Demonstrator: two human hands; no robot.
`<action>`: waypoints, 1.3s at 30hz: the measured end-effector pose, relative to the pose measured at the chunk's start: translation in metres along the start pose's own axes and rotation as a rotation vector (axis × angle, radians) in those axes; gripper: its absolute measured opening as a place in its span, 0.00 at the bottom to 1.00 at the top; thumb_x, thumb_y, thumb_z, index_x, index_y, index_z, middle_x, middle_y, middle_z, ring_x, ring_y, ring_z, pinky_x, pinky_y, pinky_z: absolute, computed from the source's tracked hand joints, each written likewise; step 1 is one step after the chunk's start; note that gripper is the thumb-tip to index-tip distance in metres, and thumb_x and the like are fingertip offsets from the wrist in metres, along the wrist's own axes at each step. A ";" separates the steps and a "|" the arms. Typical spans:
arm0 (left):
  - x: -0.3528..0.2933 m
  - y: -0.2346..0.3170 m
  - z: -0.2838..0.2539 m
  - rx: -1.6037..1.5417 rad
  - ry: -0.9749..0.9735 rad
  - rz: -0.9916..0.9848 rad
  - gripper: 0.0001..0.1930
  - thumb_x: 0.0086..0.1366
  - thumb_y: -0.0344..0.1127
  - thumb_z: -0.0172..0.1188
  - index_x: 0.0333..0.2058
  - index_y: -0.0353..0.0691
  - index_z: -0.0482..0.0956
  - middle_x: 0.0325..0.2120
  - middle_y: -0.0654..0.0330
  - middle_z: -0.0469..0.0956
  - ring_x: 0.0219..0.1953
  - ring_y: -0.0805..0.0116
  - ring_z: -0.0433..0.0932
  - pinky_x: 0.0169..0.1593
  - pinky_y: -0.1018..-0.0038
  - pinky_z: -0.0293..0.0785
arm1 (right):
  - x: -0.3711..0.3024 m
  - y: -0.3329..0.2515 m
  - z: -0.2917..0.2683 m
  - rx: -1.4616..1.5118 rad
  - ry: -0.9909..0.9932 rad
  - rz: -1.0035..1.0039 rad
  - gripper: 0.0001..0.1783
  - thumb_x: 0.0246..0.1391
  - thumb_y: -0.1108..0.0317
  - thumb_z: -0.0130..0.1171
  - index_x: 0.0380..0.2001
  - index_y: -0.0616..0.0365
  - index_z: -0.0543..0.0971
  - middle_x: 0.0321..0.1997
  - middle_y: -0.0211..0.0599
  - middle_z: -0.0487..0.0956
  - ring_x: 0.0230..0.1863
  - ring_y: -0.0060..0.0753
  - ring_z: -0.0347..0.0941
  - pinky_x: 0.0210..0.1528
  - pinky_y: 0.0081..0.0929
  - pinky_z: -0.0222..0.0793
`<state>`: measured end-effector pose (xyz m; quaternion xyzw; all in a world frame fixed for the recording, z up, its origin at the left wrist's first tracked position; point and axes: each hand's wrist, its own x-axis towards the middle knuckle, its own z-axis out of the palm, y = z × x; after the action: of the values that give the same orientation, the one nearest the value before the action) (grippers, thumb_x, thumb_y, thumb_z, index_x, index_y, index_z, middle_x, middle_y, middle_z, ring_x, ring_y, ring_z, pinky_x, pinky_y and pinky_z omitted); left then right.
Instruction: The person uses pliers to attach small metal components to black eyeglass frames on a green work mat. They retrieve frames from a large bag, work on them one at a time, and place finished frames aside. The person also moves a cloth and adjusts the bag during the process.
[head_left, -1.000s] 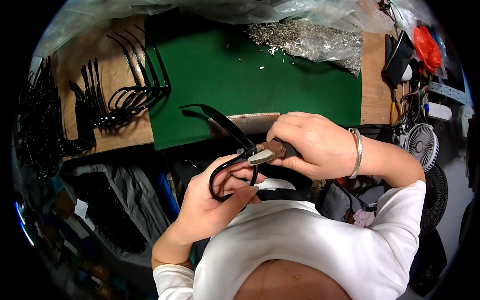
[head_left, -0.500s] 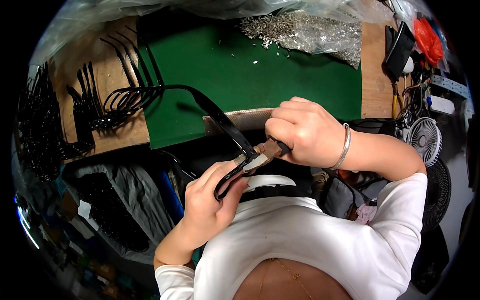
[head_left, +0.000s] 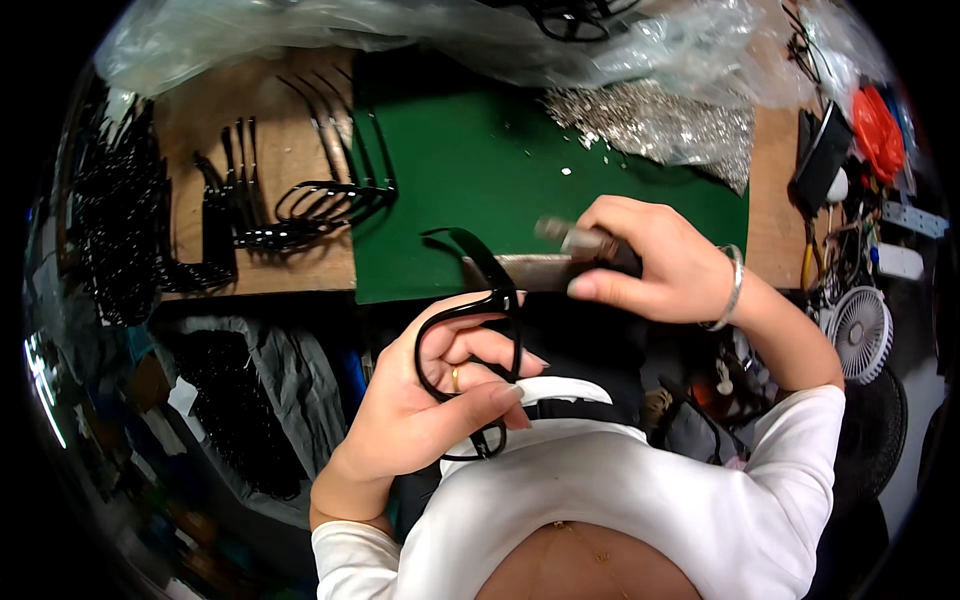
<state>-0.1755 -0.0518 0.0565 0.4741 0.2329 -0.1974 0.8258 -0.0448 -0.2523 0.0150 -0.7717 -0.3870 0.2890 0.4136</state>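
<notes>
A black glasses frame (head_left: pixel 517 345) is held in my left hand (head_left: pixel 410 400), with the thumb and fingers around one empty rim. One temple arm points up and away, past the bench's near edge. To its right, my right hand (head_left: pixel 650 255) is closed on a pair of pliers (head_left: pixel 600 245). The jaws are smeared by motion and stand apart from the frame. Several more black glasses frames (head_left: pixel 320 205) lie stacked at the left end of the green mat (head_left: pixel 440 200), temples pointing away.
Small silvery metal pieces (head_left: pixel 650 125) spill from a clear plastic bag at the back right. Black temple pieces (head_left: pixel 120 220) pile up at the far left. A lined bin (head_left: pixel 290 370) hangs below the bench. A white fan (head_left: pixel 860 330) and a red bag (head_left: pixel 878 135) are at right.
The pliers have come off the frame's hinge corner, and my right hand has moved right. My left hand has turned the frame, so its rim now faces up. The view has shifted slightly.
</notes>
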 end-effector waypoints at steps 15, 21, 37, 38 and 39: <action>0.029 0.022 -0.015 0.341 0.148 0.324 0.25 0.54 0.19 0.52 0.52 0.30 0.59 0.37 0.50 0.73 0.32 0.70 0.76 0.36 0.76 0.74 | -0.004 0.012 0.028 0.329 0.205 0.223 0.13 0.46 0.75 0.50 0.39 0.61 0.68 0.34 0.35 0.68 0.32 0.25 0.66 0.38 0.22 0.63; 0.070 0.046 -0.066 0.467 0.145 0.426 0.19 0.56 0.22 0.53 0.48 0.29 0.64 0.36 0.53 0.72 0.28 0.77 0.73 0.33 0.82 0.71 | 0.006 0.009 0.036 0.189 0.223 0.206 0.09 0.45 0.71 0.56 0.30 0.61 0.70 0.26 0.34 0.69 0.28 0.26 0.65 0.33 0.21 0.62; 0.028 0.041 -0.141 1.881 0.519 0.845 0.20 0.39 0.20 0.58 0.36 0.40 0.75 0.28 0.59 0.69 0.36 0.59 0.69 0.51 0.62 0.61 | 0.012 0.008 0.041 -0.071 0.177 0.051 0.11 0.37 0.73 0.59 0.26 0.60 0.69 0.25 0.38 0.70 0.28 0.40 0.66 0.33 0.29 0.62; 0.017 0.050 -0.164 1.910 0.581 0.837 0.20 0.39 0.20 0.58 0.36 0.40 0.75 0.28 0.59 0.69 0.37 0.59 0.69 0.52 0.61 0.61 | 0.015 0.004 0.042 -0.068 0.166 0.047 0.11 0.37 0.73 0.59 0.26 0.60 0.69 0.25 0.37 0.70 0.28 0.40 0.66 0.33 0.29 0.62; 0.010 0.060 -0.191 1.931 0.636 0.842 0.21 0.39 0.20 0.57 0.37 0.41 0.75 0.29 0.59 0.70 0.38 0.59 0.69 0.53 0.61 0.60 | 0.015 0.000 0.043 -0.073 0.162 0.048 0.10 0.37 0.73 0.59 0.25 0.60 0.69 0.25 0.37 0.70 0.28 0.40 0.66 0.33 0.29 0.62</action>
<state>-0.1722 0.1425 0.0072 0.9912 0.0023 0.1320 0.0107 -0.0698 -0.2223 -0.0084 -0.8162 -0.3441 0.2213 0.4080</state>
